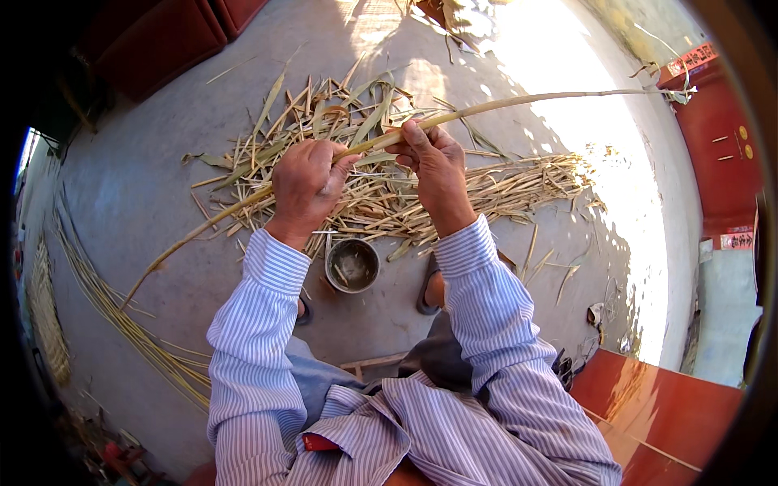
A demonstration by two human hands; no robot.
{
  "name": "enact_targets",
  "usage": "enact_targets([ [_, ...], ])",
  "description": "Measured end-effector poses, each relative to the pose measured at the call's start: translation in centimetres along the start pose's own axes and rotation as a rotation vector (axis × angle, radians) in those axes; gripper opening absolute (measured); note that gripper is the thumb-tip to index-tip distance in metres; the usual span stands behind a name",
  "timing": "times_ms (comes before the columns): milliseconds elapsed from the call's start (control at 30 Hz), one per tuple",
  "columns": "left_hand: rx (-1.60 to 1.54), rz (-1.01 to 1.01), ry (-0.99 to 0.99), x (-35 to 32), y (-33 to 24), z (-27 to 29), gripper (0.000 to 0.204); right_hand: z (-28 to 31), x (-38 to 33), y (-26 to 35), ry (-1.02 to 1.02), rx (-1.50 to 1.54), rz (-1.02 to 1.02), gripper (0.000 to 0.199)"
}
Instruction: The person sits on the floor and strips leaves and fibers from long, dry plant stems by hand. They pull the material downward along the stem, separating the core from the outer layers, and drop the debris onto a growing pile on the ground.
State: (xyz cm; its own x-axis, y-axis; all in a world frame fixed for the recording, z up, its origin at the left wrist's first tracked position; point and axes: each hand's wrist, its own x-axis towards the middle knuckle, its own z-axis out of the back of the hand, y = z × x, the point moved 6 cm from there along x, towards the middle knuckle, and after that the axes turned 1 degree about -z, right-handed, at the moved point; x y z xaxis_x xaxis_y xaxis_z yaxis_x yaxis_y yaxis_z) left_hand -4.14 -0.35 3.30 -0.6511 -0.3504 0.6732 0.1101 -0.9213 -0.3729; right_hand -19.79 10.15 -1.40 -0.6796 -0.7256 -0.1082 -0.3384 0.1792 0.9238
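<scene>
A long pale plant stalk (519, 100) stretches from the lower left to the upper right, bending slightly. My left hand (308, 185) is closed around its middle, knuckles up. A short way to the right, my right hand (433, 158) pinches the same stalk between thumb and fingers. The stalk's thin far end has a frayed pale tip near the red door. Beneath both hands lies a heap of split stalks and dry leaves (365, 198) on the floor. Whether my left hand also holds a small tool cannot be made out.
A round metal bowl (352, 266) stands between my feet. Several long thin strips (138, 324) lie on the floor at the left. Dark red armchairs (166, 49) are at the far left, a red door (721, 142) at the right, and a reddish-brown board (648, 405) at the lower right.
</scene>
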Motion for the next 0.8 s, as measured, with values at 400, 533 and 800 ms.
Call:
enact_targets([
  [400,-0.269,0.321,0.203,-1.1,4.3,2.2,0.021,7.0,2.0,3.4,0.016,0.032,0.040,0.041],
  [533,-0.558,0.535,0.435,-2.7,5.8,0.7,0.024,8.2,2.5,4.1,-0.007,0.221,0.147,0.030],
  [800,-0.015,0.044,0.131,-1.2,2.1,3.7,0.022,8.4,2.2,3.6,-0.248,0.105,0.120,0.022],
])
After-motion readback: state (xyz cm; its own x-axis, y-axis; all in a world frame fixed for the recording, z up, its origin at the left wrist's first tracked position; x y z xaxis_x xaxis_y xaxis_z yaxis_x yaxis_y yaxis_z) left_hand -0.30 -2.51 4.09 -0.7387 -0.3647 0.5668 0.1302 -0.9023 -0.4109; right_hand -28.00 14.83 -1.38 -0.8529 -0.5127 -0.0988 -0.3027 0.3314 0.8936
